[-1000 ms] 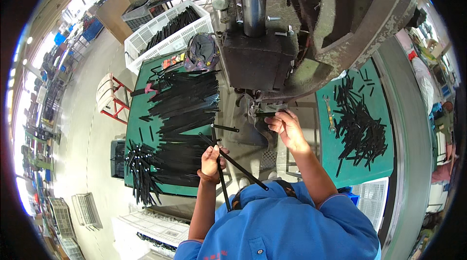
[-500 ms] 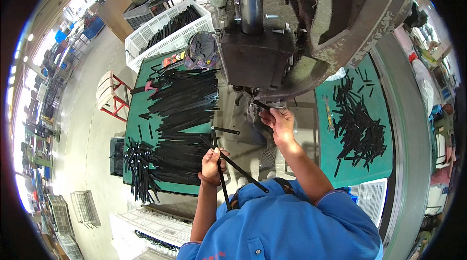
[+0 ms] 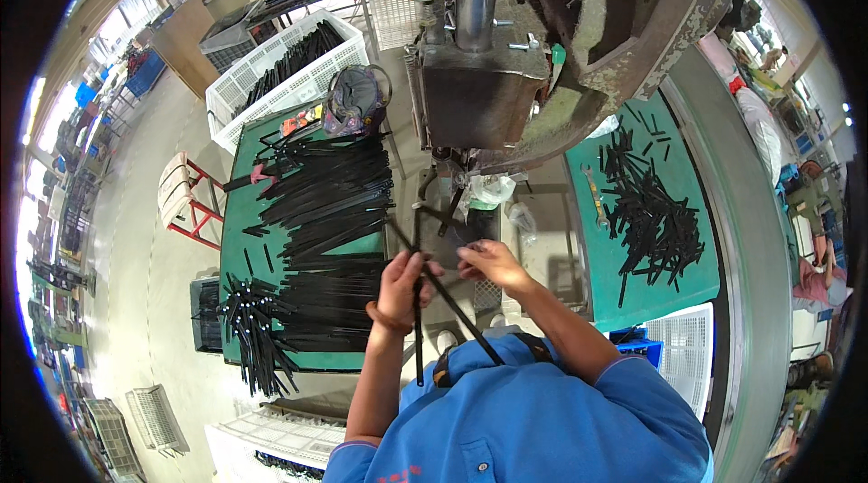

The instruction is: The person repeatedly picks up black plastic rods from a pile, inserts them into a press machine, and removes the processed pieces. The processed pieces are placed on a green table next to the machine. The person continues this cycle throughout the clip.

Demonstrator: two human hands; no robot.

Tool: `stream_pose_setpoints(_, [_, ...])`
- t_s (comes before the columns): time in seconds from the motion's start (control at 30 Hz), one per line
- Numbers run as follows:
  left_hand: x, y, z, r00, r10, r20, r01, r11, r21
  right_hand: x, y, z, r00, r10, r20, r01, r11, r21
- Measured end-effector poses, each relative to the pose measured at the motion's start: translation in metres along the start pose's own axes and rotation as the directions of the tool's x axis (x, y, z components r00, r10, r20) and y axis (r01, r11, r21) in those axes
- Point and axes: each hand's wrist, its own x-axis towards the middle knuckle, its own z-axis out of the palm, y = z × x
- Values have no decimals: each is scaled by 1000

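Long black flat strips (image 3: 452,304), crossing each other, are in my left hand (image 3: 404,282), its fingers closed around them in front of my body. One strip runs up past the hand and the other slants toward my waist. Just beyond it a short black strip (image 3: 450,213) appears below the press head; what supports it cannot be made out. My right hand (image 3: 493,266) is close by on the right, its fingers bent and drawn together. Anything between those fingertips is too small to name. Above both hands stands the dark metal press (image 3: 475,103).
The green table (image 3: 233,239) on the left bears piles of long black strips (image 3: 334,184). On the right, another green table (image 3: 588,275) carries a heap of short black strips (image 3: 655,230) and a wrench (image 3: 595,196). White crates (image 3: 221,112) stand around.
My right hand has drawn back from under the press toward my body and left hand. The left hand has risen slightly with its strips. My view has shifted a little.
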Motion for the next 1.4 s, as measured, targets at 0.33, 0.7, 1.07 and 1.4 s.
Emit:
stream_pose_setpoints(0.33, [69, -32, 61, 942, -26, 334, -6, 996, 93, -82, -9, -5, 968, -238, -79, 211, 944, -254])
stream_pose_setpoints(0.7, [77, -46, 61, 961, 7, 276, -37, 994, 101, -65, 12, -16, 919, -378, -116, 333, 898, -288])
stream_pose_setpoints(1.07, [79, -48, 54, 959, -159, 234, 153, 987, 44, -73, -9, -6, 982, -119, -147, 104, 989, -106])
stream_pose_setpoints(1.4, [77, -53, 45, 952, -159, 261, 153, 987, 42, -72, -8, 0, 981, -74, -182, 67, 997, -45])
